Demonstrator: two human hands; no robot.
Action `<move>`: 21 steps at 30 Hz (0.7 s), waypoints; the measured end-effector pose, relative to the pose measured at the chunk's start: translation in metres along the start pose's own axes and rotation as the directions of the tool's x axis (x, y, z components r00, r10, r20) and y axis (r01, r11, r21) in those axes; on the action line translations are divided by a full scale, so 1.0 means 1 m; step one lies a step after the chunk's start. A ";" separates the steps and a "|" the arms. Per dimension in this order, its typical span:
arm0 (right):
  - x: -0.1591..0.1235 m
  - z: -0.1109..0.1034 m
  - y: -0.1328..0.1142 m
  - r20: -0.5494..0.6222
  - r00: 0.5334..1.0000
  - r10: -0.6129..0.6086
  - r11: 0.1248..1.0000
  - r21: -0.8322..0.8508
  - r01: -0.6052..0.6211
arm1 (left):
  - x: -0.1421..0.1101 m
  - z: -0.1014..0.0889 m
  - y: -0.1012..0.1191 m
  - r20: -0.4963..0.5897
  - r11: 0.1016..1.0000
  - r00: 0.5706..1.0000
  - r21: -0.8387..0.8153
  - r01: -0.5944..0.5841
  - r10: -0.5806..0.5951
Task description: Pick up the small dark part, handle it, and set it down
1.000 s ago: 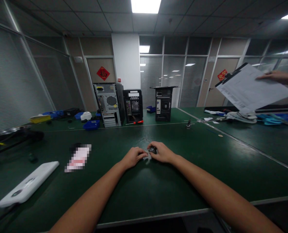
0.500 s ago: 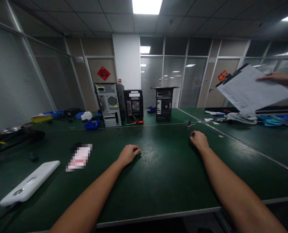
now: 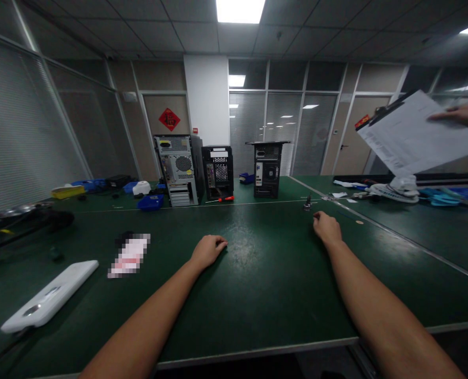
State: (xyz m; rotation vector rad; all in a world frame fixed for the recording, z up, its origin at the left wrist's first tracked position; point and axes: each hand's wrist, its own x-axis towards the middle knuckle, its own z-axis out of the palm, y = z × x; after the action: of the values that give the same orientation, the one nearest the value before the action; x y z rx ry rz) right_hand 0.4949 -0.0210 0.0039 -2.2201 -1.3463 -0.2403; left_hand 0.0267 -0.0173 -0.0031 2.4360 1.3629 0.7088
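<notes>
My left hand (image 3: pixel 209 251) rests on the green tabletop (image 3: pixel 250 305) left of the middle, its thumb and fingers pressed together. Anything between those fingertips is too small or hidden to make out. Farther right, my right hand (image 3: pixel 327 227) lies on the table with its fingers curled closed. What it may hold is hidden behind the fingers. Just beyond its fingertips stands a small dark metal part (image 3: pixel 307 203), apart from the hand.
Computer cases (image 3: pixel 181 168) stand at the back, with a red-handled screwdriver (image 3: pixel 226 199) before them. A white device (image 3: pixel 50 297) and a blurred-out pinkish item (image 3: pixel 129 256) lie left. At right, another person's hand (image 3: pixel 460 117) holds a clipboard (image 3: pixel 419 131) above gloves and cables.
My right hand has moved right from the middle, carrying the small dark part it held away from my left hand. My left hand has drawn slightly left. The clipboard has shifted right.
</notes>
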 end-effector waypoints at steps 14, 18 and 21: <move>0.002 -0.012 0.009 -0.042 0.999 0.033 0.999 0.005 -0.033 | 0.000 0.000 -0.001 0.011 1.000 1.000 0.015 0.026 -0.026; 0.002 -0.011 0.010 -0.047 0.999 0.016 1.000 0.024 -0.015 | 0.000 0.000 0.000 0.015 0.999 0.999 0.020 0.031 -0.031; 0.003 -0.010 0.012 -0.040 0.999 0.019 0.999 0.033 -0.018 | 0.000 0.000 0.000 0.016 0.999 0.999 0.015 0.034 -0.034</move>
State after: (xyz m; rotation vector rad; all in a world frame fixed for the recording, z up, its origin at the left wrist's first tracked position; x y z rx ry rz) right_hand 0.5078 -0.0281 0.0094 -2.1881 -1.2989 -0.2536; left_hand 0.0265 -0.0174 -0.0030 2.4185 1.4049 0.6720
